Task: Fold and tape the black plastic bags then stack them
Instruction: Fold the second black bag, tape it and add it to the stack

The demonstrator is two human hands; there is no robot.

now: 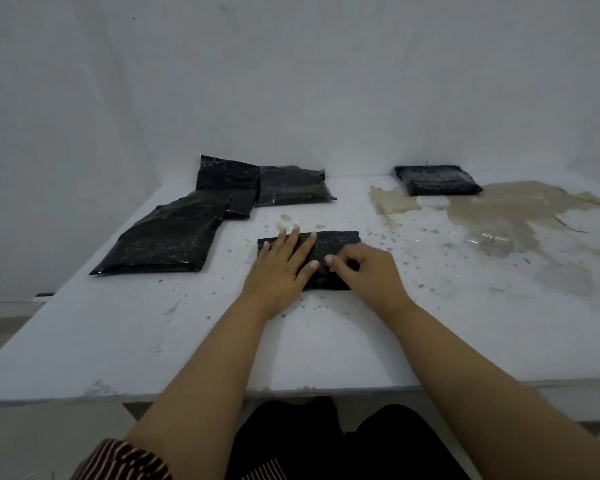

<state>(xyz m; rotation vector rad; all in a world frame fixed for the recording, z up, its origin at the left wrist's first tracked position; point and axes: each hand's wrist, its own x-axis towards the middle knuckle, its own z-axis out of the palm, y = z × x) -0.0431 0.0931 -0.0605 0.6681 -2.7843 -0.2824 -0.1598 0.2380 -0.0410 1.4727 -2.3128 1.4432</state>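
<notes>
A folded black plastic bag (pixel 336 242) lies in the middle of the white table (pixel 153 341). My left hand (pixel 281 268) rests flat on its left half, fingers spread. My right hand (pixel 364 271) has its fingers curled and pinches at the bag's near right part; whether tape is under them is hidden. Several unfolded black bags lie at the left: a large one (pixel 163 240) nearest, two more (pixel 227 176) (pixel 293 185) behind it. A folded, taped bag (pixel 437 180) sits at the far right by the wall.
A roll of clear tape (pixel 487 239) lies on the right part of the table, over a large brownish patch (pixel 520 209) of worn surface. White walls close the table at the back and left. The table's front edge runs just above my lap.
</notes>
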